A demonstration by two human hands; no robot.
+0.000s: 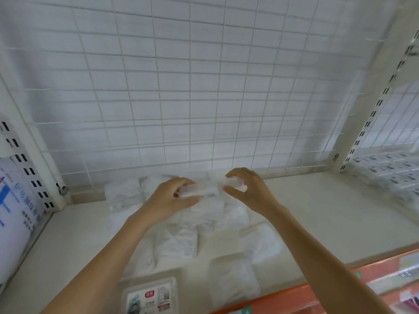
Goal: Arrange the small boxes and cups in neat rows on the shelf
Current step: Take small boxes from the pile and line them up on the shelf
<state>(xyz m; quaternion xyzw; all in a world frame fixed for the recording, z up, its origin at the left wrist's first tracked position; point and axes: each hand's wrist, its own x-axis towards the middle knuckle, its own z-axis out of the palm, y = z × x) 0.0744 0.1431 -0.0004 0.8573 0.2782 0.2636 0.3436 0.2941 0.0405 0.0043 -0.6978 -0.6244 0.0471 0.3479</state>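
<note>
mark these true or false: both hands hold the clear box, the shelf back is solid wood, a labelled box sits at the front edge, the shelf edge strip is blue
1. Both hands hold the clear box. True: the left hand and right hand grip the clear box at its two ends.
2. The shelf back is solid wood. False: it is a white wire grid.
3. A labelled box sits at the front edge. True: the labelled box lies near the front, left of centre.
4. The shelf edge strip is blue. False: the edge strip is orange.
</note>
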